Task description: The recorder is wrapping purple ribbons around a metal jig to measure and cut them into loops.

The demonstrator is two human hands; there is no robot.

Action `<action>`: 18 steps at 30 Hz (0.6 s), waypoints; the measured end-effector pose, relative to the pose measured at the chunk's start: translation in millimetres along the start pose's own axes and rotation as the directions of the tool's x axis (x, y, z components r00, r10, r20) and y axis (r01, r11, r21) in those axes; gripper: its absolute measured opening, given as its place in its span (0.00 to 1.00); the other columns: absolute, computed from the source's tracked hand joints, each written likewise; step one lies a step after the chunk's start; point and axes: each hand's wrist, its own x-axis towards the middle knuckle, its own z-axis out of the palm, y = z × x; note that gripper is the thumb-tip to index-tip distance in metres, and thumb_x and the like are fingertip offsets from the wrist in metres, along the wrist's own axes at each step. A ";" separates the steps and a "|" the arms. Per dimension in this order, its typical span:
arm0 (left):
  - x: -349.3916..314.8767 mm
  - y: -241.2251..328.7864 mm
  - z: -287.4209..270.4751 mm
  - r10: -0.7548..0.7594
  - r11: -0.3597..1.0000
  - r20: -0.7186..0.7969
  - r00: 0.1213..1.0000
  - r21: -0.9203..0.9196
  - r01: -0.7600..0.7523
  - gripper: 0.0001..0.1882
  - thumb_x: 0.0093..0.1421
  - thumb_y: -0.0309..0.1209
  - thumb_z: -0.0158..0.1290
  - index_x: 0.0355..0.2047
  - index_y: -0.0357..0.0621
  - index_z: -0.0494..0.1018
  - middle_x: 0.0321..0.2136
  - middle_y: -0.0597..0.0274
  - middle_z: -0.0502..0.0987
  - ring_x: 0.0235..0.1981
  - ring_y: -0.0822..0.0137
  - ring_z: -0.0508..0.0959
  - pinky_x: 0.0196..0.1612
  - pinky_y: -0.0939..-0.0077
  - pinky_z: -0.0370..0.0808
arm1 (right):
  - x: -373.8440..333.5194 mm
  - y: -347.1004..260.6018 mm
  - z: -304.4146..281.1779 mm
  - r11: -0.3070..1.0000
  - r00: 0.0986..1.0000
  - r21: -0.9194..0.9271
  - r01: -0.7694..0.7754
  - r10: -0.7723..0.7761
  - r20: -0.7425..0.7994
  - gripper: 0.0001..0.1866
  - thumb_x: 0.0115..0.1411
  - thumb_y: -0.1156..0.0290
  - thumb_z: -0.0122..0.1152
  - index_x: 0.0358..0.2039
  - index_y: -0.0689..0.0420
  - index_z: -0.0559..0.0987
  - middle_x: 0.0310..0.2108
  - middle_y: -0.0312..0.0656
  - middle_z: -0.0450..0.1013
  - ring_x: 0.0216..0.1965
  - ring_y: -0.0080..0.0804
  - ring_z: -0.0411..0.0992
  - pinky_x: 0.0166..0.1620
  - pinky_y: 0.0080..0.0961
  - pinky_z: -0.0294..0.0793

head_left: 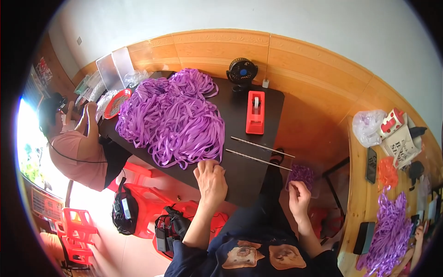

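Observation:
A big tangled heap of purple ribbon point(177, 117) covers the left part of the dark table point(230, 184). My left hand point(211, 184) rests at the table's near edge, touching or just beside the heap's lower border. Its fingers are curled down; what they hold, if anything, is hidden. To the right, past the table's edge, my right hand point(300, 197) is closed in a pinch, its contents too small to make out. Just beyond it stands a container of purple pieces point(302, 175). Two thin, pale rods point(258, 160) lie roughly parallel, jutting over the table's right edge toward that container.
A red tape dispenser point(255, 113) and a black fan point(242, 73) stand at the back. Another person point(76, 143) sits at the left, by a red basket point(118, 103). Red stools point(150, 203) hold bags. A wooden table point(353, 207) at right bears more ribbon and a phone.

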 end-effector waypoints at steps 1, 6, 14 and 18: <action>0.2 0.4 4.2 0.002 1.000 -0.016 1.000 -0.025 -0.002 0.05 0.49 0.24 0.56 0.28 0.40 0.75 0.35 0.57 0.72 0.41 0.55 0.68 0.42 0.59 0.61 | 4.5 -16.4 -2.4 0.994 0.994 -0.035 0.107 -0.106 0.010 0.05 0.55 0.83 0.56 0.33 0.65 0.77 0.28 0.46 0.73 0.29 0.37 0.73 0.33 0.26 0.71; 3.8 -2.4 4.3 0.013 0.996 -0.044 0.999 -0.084 -0.016 0.05 0.49 0.23 0.55 0.28 0.41 0.74 0.30 0.57 0.73 0.36 0.54 0.71 0.40 0.60 0.62 | 17.1 -79.0 0.4 0.955 0.949 -0.010 0.297 -0.294 0.113 0.07 0.53 0.86 0.58 0.33 0.64 0.78 0.29 0.43 0.74 0.28 0.29 0.71 0.32 0.20 0.69; -14.5 48.0 -25.6 0.314 0.611 0.074 0.947 -0.779 -0.142 0.11 0.46 0.18 0.59 0.31 0.40 0.76 0.28 0.57 0.76 0.30 0.56 0.76 0.35 0.65 0.71 | 34.3 -99.5 52.4 0.935 0.822 0.324 0.144 -0.295 0.488 0.17 0.50 0.86 0.56 0.42 0.62 0.76 0.29 0.44 0.70 0.26 0.36 0.72 0.30 0.25 0.71; 1.4 28.4 -39.1 0.390 0.709 -0.068 0.918 -0.614 -0.347 0.13 0.44 0.17 0.56 0.32 0.43 0.76 0.30 0.59 0.76 0.31 0.57 0.75 0.37 0.65 0.69 | 38.4 -99.4 61.9 0.916 0.802 0.369 0.160 -0.338 0.492 0.11 0.51 0.86 0.54 0.36 0.64 0.76 0.26 0.44 0.70 0.26 0.38 0.70 0.30 0.26 0.69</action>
